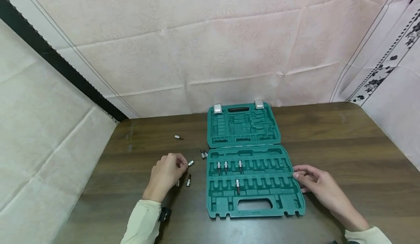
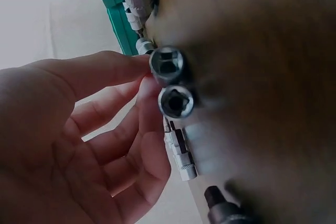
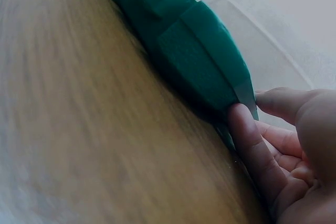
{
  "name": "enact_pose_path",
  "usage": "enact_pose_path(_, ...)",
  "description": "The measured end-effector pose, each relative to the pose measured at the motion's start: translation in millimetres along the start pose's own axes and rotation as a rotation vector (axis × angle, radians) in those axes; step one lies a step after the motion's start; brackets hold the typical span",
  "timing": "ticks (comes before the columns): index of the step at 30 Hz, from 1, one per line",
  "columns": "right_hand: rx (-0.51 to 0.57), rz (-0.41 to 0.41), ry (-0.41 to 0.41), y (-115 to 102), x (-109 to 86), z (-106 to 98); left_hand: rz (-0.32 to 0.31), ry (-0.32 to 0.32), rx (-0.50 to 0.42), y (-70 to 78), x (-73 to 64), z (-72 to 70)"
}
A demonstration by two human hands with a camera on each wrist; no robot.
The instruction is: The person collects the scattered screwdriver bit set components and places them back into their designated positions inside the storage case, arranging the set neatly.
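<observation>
My left hand [image 1: 166, 174] is over the table left of the case, pinching a silver bit socket [image 1: 191, 163] between thumb and fingertips. In the left wrist view the pinched bit socket [image 2: 167, 65] shows its square opening, close beside another bit socket [image 2: 176, 102]. The green socket case [image 1: 223, 202] lies unfolded, with several bit sockets [image 1: 237, 185] seated in its lower half. At the case's right edge, my right hand [image 1: 316, 184] grips the rim with thumb and fingers. The right wrist view has the case's side [image 3: 199, 61] between those fingertips.
More bit sockets lie loose on the wooden table [image 1: 344, 145]: one far back [image 1: 178, 137], a pair [image 1: 203, 154] against the case's left side, and one [image 1: 188, 180] near my left hand. The case lid [image 1: 244, 140] leans back near the cloth-covered wall [image 1: 229, 54].
</observation>
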State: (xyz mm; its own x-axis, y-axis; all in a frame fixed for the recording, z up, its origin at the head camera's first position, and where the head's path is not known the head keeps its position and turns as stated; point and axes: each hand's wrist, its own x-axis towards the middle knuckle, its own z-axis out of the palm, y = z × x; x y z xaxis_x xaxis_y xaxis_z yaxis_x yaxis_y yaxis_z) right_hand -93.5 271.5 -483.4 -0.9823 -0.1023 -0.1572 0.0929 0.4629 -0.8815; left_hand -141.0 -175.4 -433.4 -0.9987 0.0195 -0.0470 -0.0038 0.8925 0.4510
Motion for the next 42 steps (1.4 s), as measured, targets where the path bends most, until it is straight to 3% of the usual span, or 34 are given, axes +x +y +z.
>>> enact_pose_path(8,0.019,-0.015,0.007,-0.3,-0.5,-1.5,0.045,-0.038,-0.008,4.6,0.3,-5.5)
enact_pose_path(13,0.027,-0.017,0.004,0.7,-1.4,0.4,0.152,-0.129,0.013,2.9,1.9,-4.5)
enact_pose_path(18,0.024,0.002,0.007,0.4,-1.2,1.3,0.233,-0.137,0.112,2.7,2.5,-1.8)
enact_pose_path(24,0.028,0.003,0.003,-0.2,-0.5,1.1,0.227,-0.135,0.166,2.2,3.7,-2.3)
enact_pose_path(32,0.025,0.013,0.004,-0.5,0.2,0.6,0.156,-0.201,0.063,1.7,7.7,-1.1)
enact_pose_path(42,0.047,0.014,0.008,1.2,-0.3,0.5,0.214,-0.12,0.104,2.3,9.7,2.2)
